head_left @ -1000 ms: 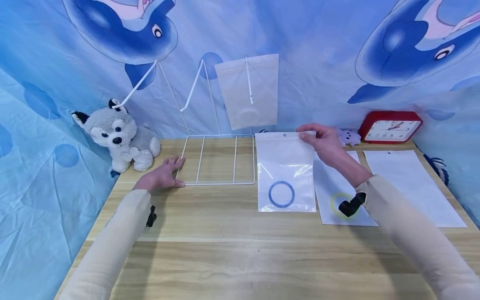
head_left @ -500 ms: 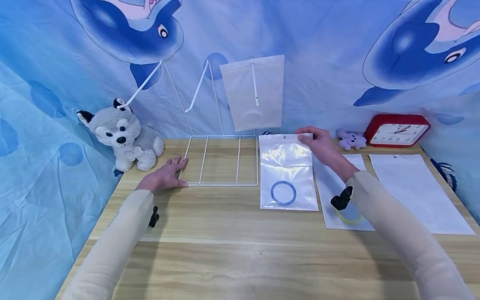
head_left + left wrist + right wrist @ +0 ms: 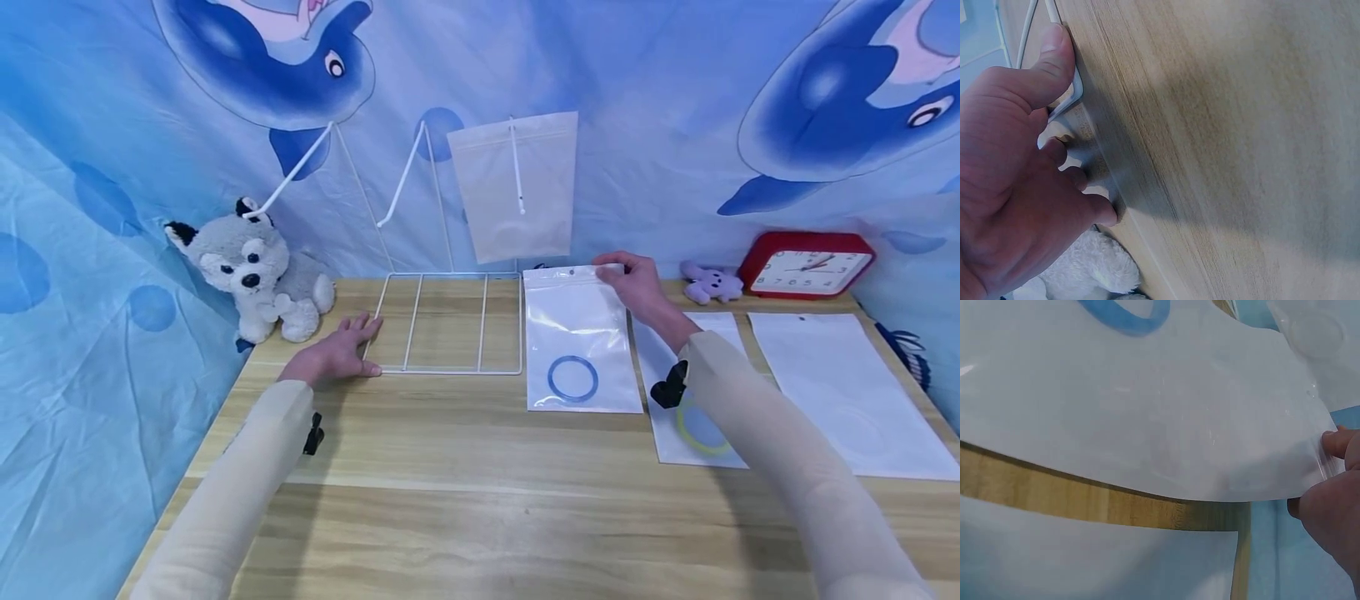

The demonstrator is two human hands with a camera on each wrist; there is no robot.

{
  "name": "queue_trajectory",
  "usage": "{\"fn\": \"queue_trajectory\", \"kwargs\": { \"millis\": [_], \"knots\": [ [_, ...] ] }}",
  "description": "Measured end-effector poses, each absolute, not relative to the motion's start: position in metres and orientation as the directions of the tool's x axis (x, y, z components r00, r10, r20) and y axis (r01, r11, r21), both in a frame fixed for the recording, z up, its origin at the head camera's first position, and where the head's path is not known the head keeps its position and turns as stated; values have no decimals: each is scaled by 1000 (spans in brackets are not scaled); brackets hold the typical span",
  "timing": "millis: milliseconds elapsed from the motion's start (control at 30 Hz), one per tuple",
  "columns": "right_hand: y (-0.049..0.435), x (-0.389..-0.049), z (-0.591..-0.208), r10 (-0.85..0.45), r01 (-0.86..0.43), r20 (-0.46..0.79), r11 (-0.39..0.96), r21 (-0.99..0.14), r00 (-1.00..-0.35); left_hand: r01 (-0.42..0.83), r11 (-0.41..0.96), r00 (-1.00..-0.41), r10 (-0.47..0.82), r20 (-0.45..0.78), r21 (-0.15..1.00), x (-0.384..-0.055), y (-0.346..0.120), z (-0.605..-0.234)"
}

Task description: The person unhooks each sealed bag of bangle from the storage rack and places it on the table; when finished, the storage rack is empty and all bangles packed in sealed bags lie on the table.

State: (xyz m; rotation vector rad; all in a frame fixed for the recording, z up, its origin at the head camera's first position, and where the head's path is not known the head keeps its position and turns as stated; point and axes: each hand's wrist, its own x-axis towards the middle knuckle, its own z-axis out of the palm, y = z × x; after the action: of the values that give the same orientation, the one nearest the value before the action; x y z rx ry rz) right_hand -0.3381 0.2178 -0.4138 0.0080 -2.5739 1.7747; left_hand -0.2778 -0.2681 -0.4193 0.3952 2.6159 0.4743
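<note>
My left hand grips the near-left corner of a white wire display rack, its thumb along the front wire. The other fingertips reach down at the tabletop. My right hand pinches the top-right corner of a zip bag, white-backed with a clear front, a small hole at the top and a blue ring inside. In the right wrist view the bag bows, its edge apart from the bag below. A similar bag hangs from the rack's right hook.
Right of the held bag lie a bag with a yellow ring and another white bag. A husky plush, a small purple plush and a red clock line the table's back. Two other hooks carry nothing.
The bag's lower edge has risen relative to the bags lying beside it, and my right hand has shifted slightly left over the table. My left hand stays on the rack; the head view has drifted a little.
</note>
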Motion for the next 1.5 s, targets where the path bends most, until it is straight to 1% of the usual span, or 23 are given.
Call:
{"fn": "queue_trajectory", "kwargs": {
  "millis": [233, 500, 733, 833, 967, 1067, 1300, 1400, 1500],
  "knots": [
    [217, -350, -417, 31, -18, 34, 414, -910, -999, 204, 898, -857, 357, -372, 390, -278, -268, -420],
    [212, -361, -422, 1, -121, 151, 595, -794, -988, 186, 904, -862, 338, -377, 386, -280, -268, -421],
    [211, -369, -424, -21, -151, 188, 690, -708, -982, 176, 906, -860, 331, -387, 385, -282, -267, -418],
    [211, -372, -427, -32, -178, 221, 709, -682, -975, 174, 904, -860, 333, -387, 391, -282, -267, -419],
    [211, -375, -434, -50, -237, 297, 731, -640, -954, 173, 902, -859, 335, -387, 397, -281, -267, -419],
    [211, -373, -434, -51, -254, 328, 746, -616, -943, 178, 902, -859, 337, -385, 394, -280, -266, -419],
    [212, -364, -421, -66, -263, 341, 776, -574, -938, 198, 902, -862, 347, -371, 383, -280, -267, -420],
    [212, -360, -414, -68, -275, 353, 767, -579, -933, 197, 899, -860, 351, -371, 392, -279, -268, -420],
    [211, -356, -403, -79, -330, 403, 724, -606, -912, 194, 895, -859, 352, -371, 401, -279, -268, -420]
  ]
}}
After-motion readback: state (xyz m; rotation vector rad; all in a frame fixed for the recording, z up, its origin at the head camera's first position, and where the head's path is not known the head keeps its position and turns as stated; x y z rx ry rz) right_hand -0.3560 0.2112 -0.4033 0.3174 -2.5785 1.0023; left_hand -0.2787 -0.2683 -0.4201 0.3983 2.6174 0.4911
